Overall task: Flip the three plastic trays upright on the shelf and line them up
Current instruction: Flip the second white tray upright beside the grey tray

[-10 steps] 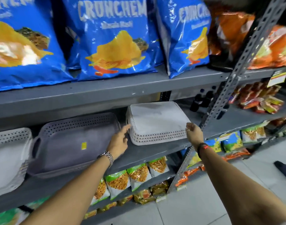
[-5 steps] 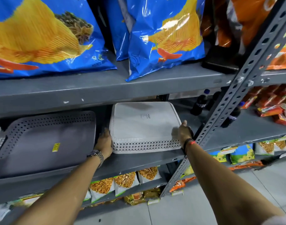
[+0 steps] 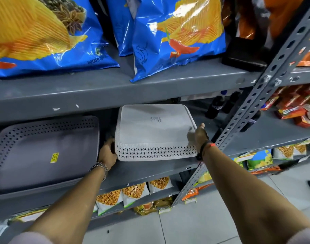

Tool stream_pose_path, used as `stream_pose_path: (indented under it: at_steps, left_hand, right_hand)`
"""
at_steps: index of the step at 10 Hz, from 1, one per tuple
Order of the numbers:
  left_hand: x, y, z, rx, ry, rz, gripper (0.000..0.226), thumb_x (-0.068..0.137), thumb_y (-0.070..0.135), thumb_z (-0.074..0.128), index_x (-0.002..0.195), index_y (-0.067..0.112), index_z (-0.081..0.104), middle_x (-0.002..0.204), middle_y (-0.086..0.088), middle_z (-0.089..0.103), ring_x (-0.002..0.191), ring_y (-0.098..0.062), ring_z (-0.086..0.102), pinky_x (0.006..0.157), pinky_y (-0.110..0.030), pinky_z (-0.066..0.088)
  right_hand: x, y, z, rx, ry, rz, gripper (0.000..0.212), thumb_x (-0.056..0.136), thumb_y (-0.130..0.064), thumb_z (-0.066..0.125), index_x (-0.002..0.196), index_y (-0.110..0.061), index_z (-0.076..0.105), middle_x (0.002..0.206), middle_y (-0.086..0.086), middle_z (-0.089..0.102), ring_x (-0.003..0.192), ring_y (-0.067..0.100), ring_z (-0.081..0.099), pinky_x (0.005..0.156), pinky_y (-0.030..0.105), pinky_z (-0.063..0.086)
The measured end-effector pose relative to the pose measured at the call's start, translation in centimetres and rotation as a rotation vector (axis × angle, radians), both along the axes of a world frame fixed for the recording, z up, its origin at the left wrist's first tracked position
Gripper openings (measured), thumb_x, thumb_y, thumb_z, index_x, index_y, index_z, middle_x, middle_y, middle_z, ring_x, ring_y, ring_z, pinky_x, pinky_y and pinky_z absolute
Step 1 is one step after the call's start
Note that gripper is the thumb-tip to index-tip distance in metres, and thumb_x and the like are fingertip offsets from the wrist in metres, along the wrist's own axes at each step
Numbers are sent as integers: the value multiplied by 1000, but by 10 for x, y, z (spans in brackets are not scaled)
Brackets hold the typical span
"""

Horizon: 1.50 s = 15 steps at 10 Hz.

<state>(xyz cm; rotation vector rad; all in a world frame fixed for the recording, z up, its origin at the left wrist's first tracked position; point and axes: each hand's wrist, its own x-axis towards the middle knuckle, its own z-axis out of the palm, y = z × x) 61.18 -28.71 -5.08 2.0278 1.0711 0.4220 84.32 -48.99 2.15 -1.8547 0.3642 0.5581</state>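
A white perforated plastic tray (image 3: 154, 127) lies upside down on the grey middle shelf (image 3: 150, 170). My left hand (image 3: 107, 152) grips its left front corner, fingers curled under the rim. My right hand (image 3: 200, 136) holds the tray's right side, thumb up against the edge. To the left, a grey perforated tray (image 3: 45, 148) with a yellow sticker also lies bottom up. The third tray is out of the frame.
Blue chip bags (image 3: 179, 32) fill the shelf above, close over the trays. A slotted grey upright post (image 3: 256, 106) stands just right of the white tray. Dark bottles (image 3: 216, 107) stand behind it. Snack packets (image 3: 133, 192) sit on the shelf below.
Both hands have closed in on the white tray, from reaching toward it to gripping its left and right sides. The camera has moved closer and right, so the far-left white tray has left the frame.
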Motion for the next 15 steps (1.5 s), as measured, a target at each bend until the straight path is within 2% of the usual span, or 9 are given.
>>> stream_pose_path:
  at_steps: [1,2,3,4,5,6,8,12,15]
  left_hand:
    - [-1,-2,4,-56,-101,12,53,80,-11,52,127,12,49,117,-15,62,107,-31,57,86,-28,42]
    - [5,-10,19,-147,-267,89,45,87,-2,50,130,12,49,114,-4,59,104,-20,52,91,-29,41]
    - [10,-15,31,-179,-364,219,35,88,3,48,123,10,53,114,-8,62,103,-21,55,88,-28,40]
    - [10,-16,50,-132,-362,306,30,86,-5,40,111,0,55,104,-23,63,103,-39,58,80,-27,37]
    - [7,-14,70,-48,-329,319,31,82,-11,34,106,-4,55,99,-27,61,100,-44,56,73,-32,40]
    - [-5,-8,96,28,-300,322,43,80,-15,36,113,4,56,110,-21,64,100,-37,59,77,-33,44]
    - [-22,7,102,127,-241,226,41,83,-8,46,116,14,59,114,-12,68,97,-36,64,86,-41,53]
    - [-21,25,97,-155,-342,290,32,81,-1,61,111,6,65,114,-15,67,104,-27,63,96,-45,50]
    - [-14,30,83,-35,-174,272,32,78,9,66,110,9,66,108,-7,70,101,-20,64,98,-37,49]
  right_hand:
    - [-3,2,14,83,4,-39,68,96,-52,19,135,-1,40,142,17,43,129,31,43,110,38,31]
    - [-7,0,36,100,-82,-70,56,94,-54,29,107,-9,60,109,6,60,98,16,63,85,30,42]
    - [-7,-10,38,1065,384,-692,53,75,-57,52,96,-8,60,121,-7,64,111,5,58,95,22,38]
    - [-36,-27,62,415,-170,-160,28,84,-39,48,77,-13,53,83,-15,64,87,16,50,78,19,38]
    - [-42,-30,74,408,-257,-36,36,96,-16,29,64,-17,45,64,-2,51,62,14,44,56,17,38]
    - [-46,-27,77,548,-230,1,34,91,-10,33,72,-6,61,55,0,62,55,16,54,51,19,44]
    - [-38,-29,84,396,-381,157,35,88,7,44,117,-1,60,103,4,62,94,17,57,73,18,49]
    - [-4,-11,47,36,-500,236,25,90,-12,56,113,-6,64,111,14,68,103,28,62,93,40,51]
    - [20,4,13,-124,-583,199,28,84,-15,62,110,-5,68,111,17,70,110,28,62,96,27,45]
